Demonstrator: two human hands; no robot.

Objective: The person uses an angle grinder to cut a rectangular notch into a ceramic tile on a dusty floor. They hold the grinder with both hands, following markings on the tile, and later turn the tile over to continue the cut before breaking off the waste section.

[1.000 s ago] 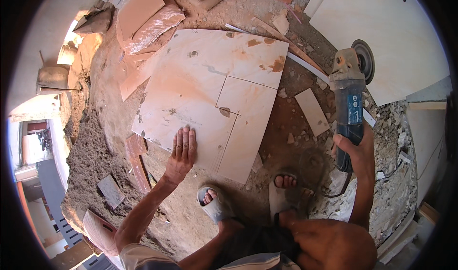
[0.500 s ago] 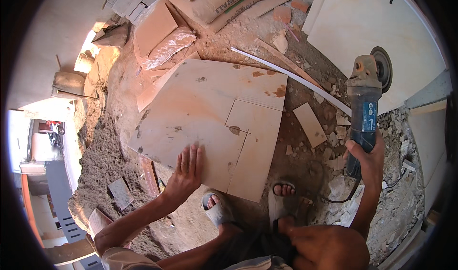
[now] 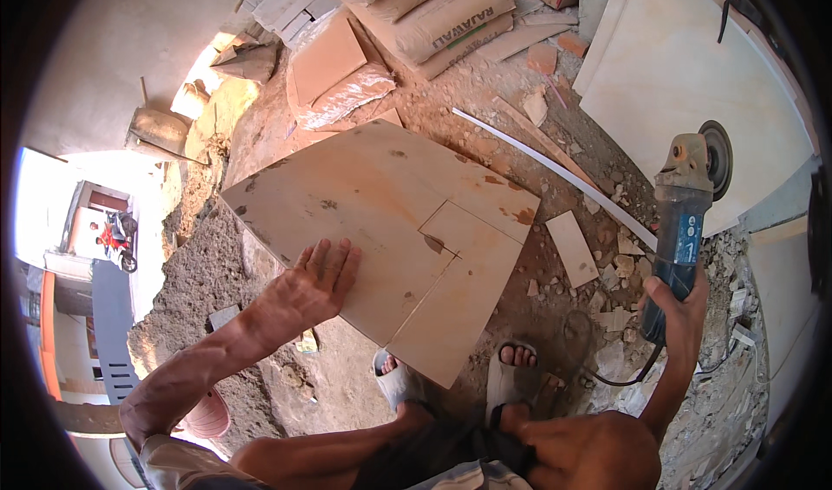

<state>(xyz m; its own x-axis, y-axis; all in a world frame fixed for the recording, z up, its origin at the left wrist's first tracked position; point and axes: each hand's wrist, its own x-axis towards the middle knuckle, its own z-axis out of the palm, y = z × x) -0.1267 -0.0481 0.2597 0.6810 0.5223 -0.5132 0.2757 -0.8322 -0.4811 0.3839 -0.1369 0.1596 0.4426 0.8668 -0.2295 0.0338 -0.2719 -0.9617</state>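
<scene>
My left hand [image 3: 322, 280] is closed over the near-left edge of a large beige tile [image 3: 373, 221]. Its fingers lie across the top face, and the thumb is hidden. Dark stains and rusty smudges mark the tile, and thin cut lines form a stepped outline around a small chipped hole. In my right hand [image 3: 678, 304] is an angle grinder [image 3: 680, 221], held upright by its body off to the right of the tile. Its disc [image 3: 716, 162] points up; whether it spins I cannot tell. A dark cord hangs from the grinder's lower end.
Several paper sacks [image 3: 459, 26] are stacked at the back. A narrow tile offcut [image 3: 572, 249] and a long white strip [image 3: 555, 174] lie right of the tile. Rubble [image 3: 724, 360] covers the right side. Large pale panels [image 3: 693, 83] stand far right. My sandalled feet [image 3: 511, 376] are close by.
The tile has turned clockwise, its left corner swinging away from me, and my left hand has moved with it. My right hand still holds the grinder. The whole view has shifted slightly.
</scene>
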